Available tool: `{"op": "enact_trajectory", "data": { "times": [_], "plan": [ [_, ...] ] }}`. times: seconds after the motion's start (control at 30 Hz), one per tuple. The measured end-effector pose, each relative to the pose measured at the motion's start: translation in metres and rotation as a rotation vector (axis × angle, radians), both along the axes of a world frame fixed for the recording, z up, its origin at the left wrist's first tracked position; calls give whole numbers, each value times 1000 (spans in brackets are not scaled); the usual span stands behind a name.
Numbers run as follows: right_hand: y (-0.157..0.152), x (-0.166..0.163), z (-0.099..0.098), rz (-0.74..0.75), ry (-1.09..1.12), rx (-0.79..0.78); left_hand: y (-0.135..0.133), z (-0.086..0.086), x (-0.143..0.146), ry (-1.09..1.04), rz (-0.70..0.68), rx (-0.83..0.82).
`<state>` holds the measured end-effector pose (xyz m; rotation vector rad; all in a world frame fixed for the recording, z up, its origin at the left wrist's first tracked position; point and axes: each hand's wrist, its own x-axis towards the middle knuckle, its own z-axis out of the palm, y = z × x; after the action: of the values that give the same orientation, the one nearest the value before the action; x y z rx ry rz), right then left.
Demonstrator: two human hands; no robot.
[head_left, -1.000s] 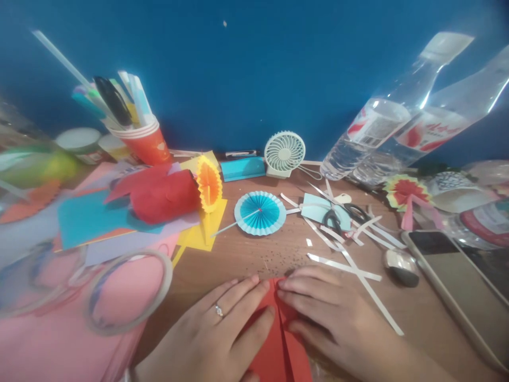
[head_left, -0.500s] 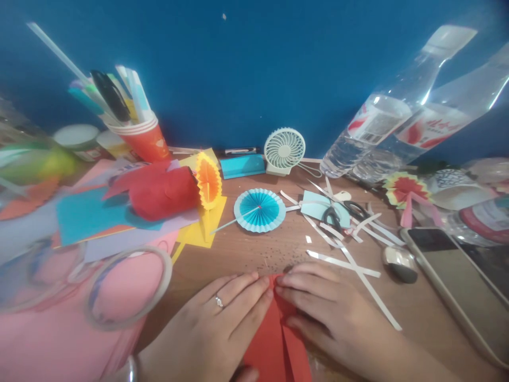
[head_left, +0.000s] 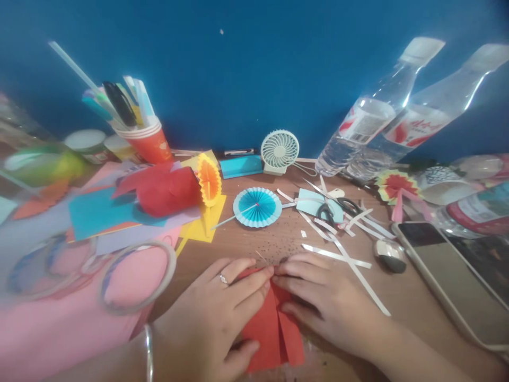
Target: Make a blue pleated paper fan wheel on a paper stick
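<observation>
A folded red paper [head_left: 270,331] lies on the wooden table [head_left: 246,249] in front of me. My left hand [head_left: 214,313], with a ring on one finger, lies flat on the paper's left half, fingers stretched out and pressing down. My right hand [head_left: 322,302] presses the right half the same way, fingers extended. The fingertips of both hands meet at the paper's top point. Neither hand grips anything.
Beyond lie a blue paper rosette [head_left: 257,207], scissors [head_left: 338,209], white paper strips [head_left: 350,260], a small white fan [head_left: 279,151], two water bottles [head_left: 369,127], a phone [head_left: 449,276], a cup of pens [head_left: 143,140], a tape ring [head_left: 137,276], coloured sheets and a red roll [head_left: 167,191].
Both hands slid slightly back toward me while pressing the red paper; my left fingers now reach further over its top. The view shifted a little.
</observation>
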<state>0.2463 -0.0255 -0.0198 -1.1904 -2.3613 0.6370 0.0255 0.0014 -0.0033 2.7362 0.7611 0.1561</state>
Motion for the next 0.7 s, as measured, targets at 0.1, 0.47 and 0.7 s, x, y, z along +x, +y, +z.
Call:
{"op": "enact_trajectory", "data": {
  "times": [0.1,0.47,0.7],
  "plan": [
    [-1,0,1,-24,-15,-37,1,2,1,41,-31,49],
    [-6,0,9,-139,-86,-105,-5,2,6,114,9,138],
    [-8,2,10,-87,-111,-109,-7,-4,12,82,63,150]
  ]
}}
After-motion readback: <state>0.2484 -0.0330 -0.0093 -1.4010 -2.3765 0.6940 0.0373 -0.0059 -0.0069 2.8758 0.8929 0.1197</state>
